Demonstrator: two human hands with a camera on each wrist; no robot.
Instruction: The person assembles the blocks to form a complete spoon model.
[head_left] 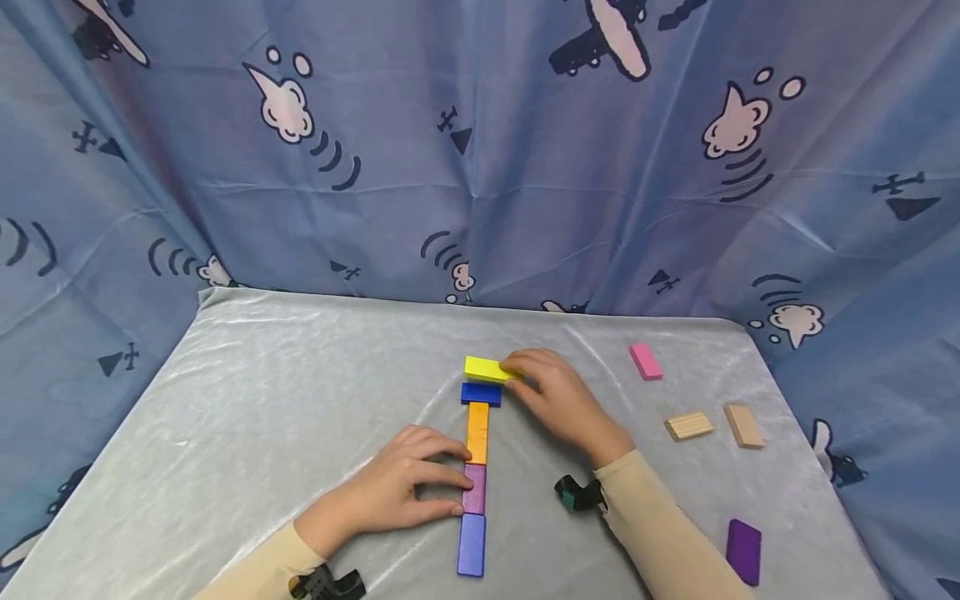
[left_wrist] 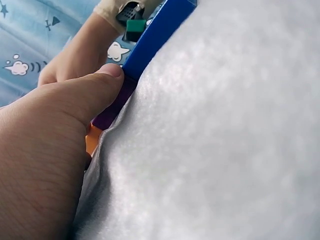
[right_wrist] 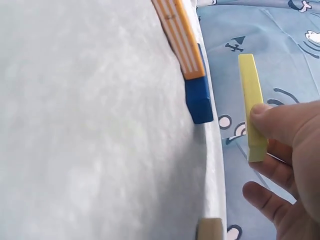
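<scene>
My right hand [head_left: 561,398] pinches one end of a yellow block [head_left: 483,368] between thumb and fingers. The right wrist view shows this yellow block [right_wrist: 252,95] held above the cloth. Just nearer lies a dark blue block [head_left: 481,394], set crosswise at the far end of a column. Below it the column runs through an orange block [head_left: 477,433], a light purple block [head_left: 474,490] and a lighter blue block [head_left: 472,546]. My left hand [head_left: 397,483] rests at the column's left side, its extended fingertips touching the orange and light purple blocks and its thumb near the joint with the lighter blue one.
To the right lie a pink block [head_left: 646,362], two plain wooden blocks, one ridged [head_left: 688,426] and one smooth [head_left: 744,426], and a dark purple block [head_left: 744,552]. Grey cloth [head_left: 300,375] covers the table. A patterned blue curtain [head_left: 390,225] hangs behind.
</scene>
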